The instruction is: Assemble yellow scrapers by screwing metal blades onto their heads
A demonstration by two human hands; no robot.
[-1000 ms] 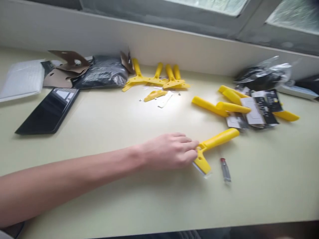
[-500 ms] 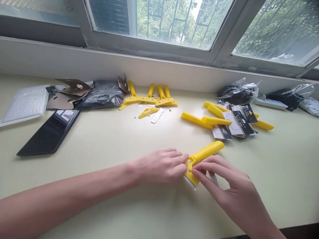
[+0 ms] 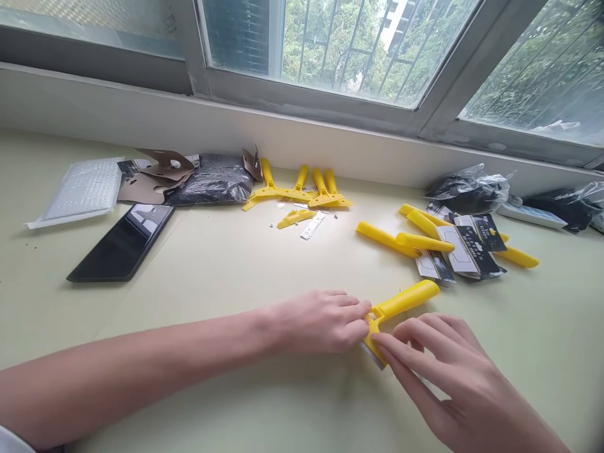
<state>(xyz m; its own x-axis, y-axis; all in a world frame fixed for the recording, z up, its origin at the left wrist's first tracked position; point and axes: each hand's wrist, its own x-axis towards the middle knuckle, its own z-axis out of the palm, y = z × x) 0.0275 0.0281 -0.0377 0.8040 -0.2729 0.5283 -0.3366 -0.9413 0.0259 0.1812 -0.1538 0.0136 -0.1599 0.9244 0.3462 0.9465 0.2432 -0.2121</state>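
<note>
A yellow scraper point(image 3: 408, 301) lies on the table, its handle pointing up and to the right. A pale blade edge point(image 3: 374, 357) shows along the lower side of its head. The fingers of my left hand point(image 3: 325, 324) close over the left side of the head, pressing it against the table. My right hand point(image 3: 448, 365) has its thumb and index fingertips pinched together at the right part of the head, touching it. Whatever small item may be between them is hidden. Under the right palm, a sliver of something pale is barely visible.
Several yellow scrapers point(image 3: 302, 189), a loose yellow piece point(image 3: 295, 218) and a blade packet point(image 3: 312, 225) lie near the wall. Yellow handles point(image 3: 384, 238) and black-and-white cards point(image 3: 467, 248) sit to the right. A black phone point(image 3: 123, 245), bubble wrap point(image 3: 85, 189) and a dark plastic bag point(image 3: 217, 179) are left.
The camera has turned left, so everything appears further right. Both hands stay at the scraper's head, and more of the blade edge shows below the right fingertips.
</note>
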